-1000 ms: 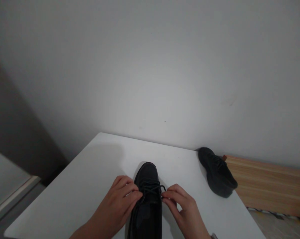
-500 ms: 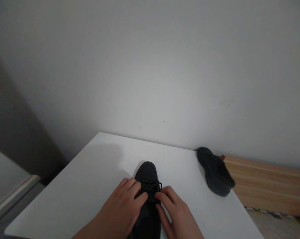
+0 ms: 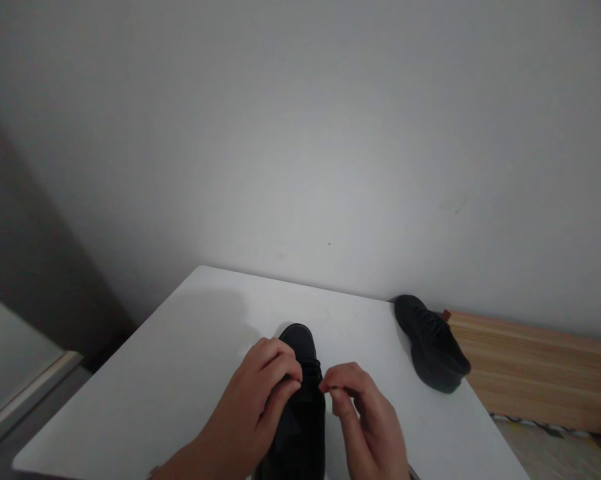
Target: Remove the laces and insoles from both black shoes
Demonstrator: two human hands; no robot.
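A black lace-up shoe (image 3: pixel 299 433) stands on the white table (image 3: pixel 170 347), its toe pointing away from me. My left hand (image 3: pixel 260 393) reaches over the shoe's left side, thumb and forefinger pinched at the shoelace (image 3: pixel 310 369). At the right edge of the lacing, my right hand (image 3: pixel 363 407) pinches with thumb and fingers, apparently on the other part of the lace. The lace ends between the fingertips are too dark and thin to make out clearly. The left hand covers part of the lacing.
A second black shoe (image 3: pixel 430 347) rests at the table's right edge near the wall (image 3: pixel 300 147). Beyond that edge lies a wood-grain panel (image 3: pixel 530 373). A pale panel edge (image 3: pixel 35 387) stands to the left of the table.
My right hand has drawn slightly up and to the right, and its fingers have come together. My left hand has shifted a little forward over the lacing. The lace loop on the right no longer shows.
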